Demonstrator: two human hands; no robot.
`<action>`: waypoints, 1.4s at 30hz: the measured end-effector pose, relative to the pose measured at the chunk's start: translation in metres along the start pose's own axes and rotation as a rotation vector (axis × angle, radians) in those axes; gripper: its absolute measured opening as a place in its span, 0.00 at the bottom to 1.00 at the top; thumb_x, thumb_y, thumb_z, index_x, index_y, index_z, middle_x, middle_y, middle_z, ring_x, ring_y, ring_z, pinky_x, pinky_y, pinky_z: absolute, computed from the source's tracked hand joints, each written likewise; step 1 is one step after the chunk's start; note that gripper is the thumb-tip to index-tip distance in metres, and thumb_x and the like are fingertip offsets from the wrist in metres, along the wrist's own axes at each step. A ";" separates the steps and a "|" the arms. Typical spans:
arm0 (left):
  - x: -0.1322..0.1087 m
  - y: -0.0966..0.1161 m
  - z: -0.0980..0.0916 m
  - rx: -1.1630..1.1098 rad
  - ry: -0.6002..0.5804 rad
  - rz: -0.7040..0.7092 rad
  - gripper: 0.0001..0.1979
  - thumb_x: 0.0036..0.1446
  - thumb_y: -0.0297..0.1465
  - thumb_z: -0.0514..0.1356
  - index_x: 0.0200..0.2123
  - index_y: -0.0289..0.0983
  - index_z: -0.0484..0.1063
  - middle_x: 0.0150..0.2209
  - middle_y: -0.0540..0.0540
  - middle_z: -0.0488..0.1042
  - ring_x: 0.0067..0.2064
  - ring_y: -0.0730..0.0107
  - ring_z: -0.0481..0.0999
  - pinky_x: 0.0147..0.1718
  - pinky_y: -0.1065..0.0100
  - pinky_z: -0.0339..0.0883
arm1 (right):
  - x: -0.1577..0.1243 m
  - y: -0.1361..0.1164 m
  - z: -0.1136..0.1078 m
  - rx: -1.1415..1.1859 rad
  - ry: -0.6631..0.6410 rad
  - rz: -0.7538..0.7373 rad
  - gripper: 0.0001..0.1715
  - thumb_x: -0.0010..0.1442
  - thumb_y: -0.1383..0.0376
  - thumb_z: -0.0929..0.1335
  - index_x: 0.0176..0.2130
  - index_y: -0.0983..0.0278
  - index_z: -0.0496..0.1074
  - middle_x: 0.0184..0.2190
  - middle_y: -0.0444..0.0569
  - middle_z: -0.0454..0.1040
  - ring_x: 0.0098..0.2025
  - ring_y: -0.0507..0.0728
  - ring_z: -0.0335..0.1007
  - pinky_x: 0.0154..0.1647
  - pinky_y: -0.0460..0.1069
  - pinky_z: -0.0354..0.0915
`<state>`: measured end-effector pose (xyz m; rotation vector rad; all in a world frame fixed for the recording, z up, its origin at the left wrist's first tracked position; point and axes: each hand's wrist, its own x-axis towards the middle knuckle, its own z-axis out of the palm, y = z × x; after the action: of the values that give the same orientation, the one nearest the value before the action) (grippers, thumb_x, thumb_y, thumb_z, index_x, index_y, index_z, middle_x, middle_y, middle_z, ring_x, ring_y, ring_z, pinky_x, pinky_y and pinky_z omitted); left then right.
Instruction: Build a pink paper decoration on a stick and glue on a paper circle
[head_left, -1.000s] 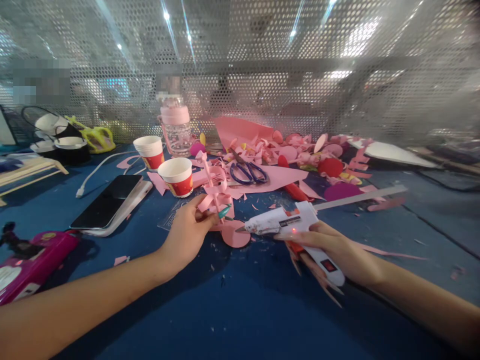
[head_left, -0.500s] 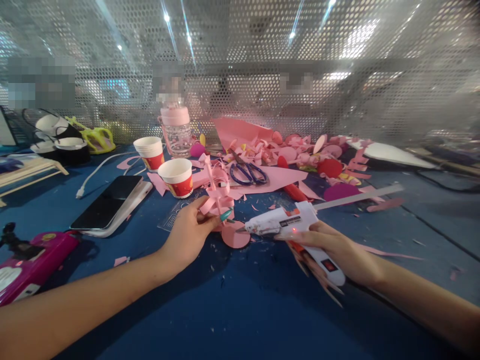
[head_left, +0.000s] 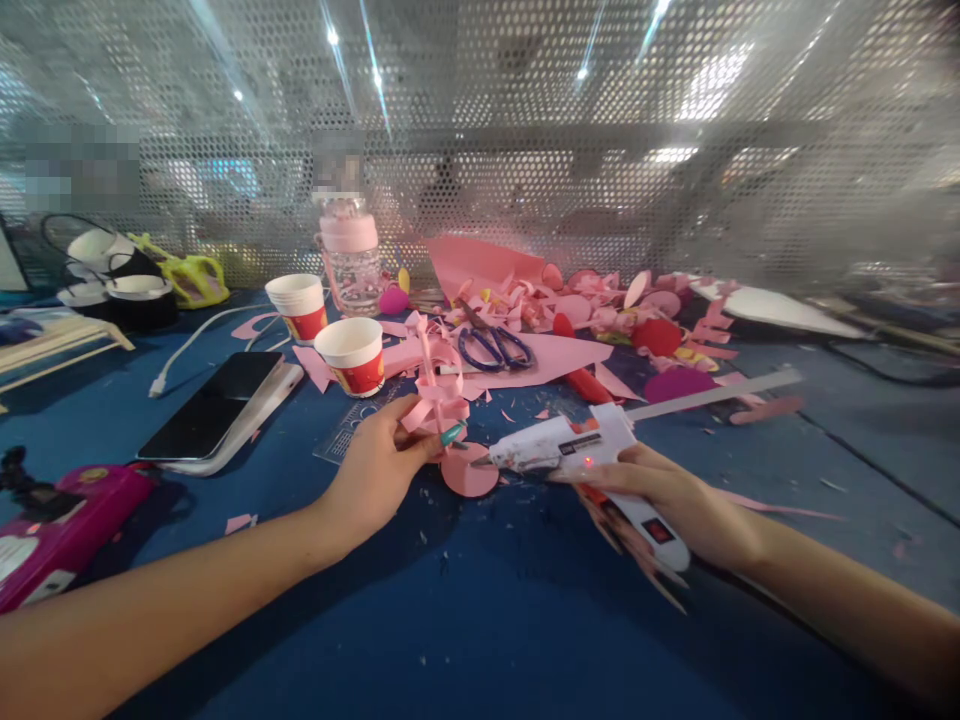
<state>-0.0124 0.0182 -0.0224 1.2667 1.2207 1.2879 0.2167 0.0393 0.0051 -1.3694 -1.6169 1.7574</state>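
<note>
My left hand (head_left: 379, 465) is closed on a pink paper craft (head_left: 437, 400) made of curled strips, its thumb and fingers pinching the lower part. A round pink paper disc (head_left: 471, 478) shows just right of the fingertips. In my right hand (head_left: 675, 490) is a white hot glue gun (head_left: 592, 440), its fingers wrapped round the handle and a small red light glowing. The nozzle points left, at the disc's upper edge; whether it touches the paper I cannot tell. A long glue stick (head_left: 720, 393) sticks out of the gun's rear.
Behind my hands lie blue-handled scissors (head_left: 495, 348) and a heap of pink paper scraps (head_left: 570, 300). Paper cups (head_left: 351, 355) and a bottle (head_left: 350, 260) stand at the back left. A phone (head_left: 217, 400) and a magenta power strip (head_left: 82, 515) lie at left. A perforated metal screen (head_left: 480, 130) stands behind.
Both hands stay almost where they were, the glue gun's nozzle still at the disc. The pink strip craft tilts very slightly to the right.
</note>
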 end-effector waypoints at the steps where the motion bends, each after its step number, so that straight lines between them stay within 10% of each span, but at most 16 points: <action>1: 0.000 0.000 0.000 0.004 0.001 0.002 0.16 0.46 0.31 0.64 0.40 0.36 0.68 0.33 0.46 0.78 0.33 0.63 0.79 0.38 0.58 0.72 | 0.000 -0.001 0.000 0.012 0.016 0.017 0.20 0.40 0.51 0.67 0.15 0.64 0.62 0.06 0.40 0.60 0.07 0.46 0.54 0.07 0.41 0.53; 42: 0.001 -0.008 -0.002 0.098 0.056 -0.038 0.27 0.47 0.31 0.63 0.51 0.33 0.62 0.29 0.47 0.76 0.32 0.63 0.77 0.42 0.54 0.69 | -0.001 0.003 -0.005 0.044 -0.089 -0.039 0.18 0.48 0.52 0.64 0.24 0.65 0.64 0.06 0.39 0.61 0.06 0.47 0.52 0.06 0.41 0.56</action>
<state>-0.0151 0.0199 -0.0297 1.2776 1.3552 1.2561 0.2220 0.0406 0.0038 -1.2478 -1.6290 1.8440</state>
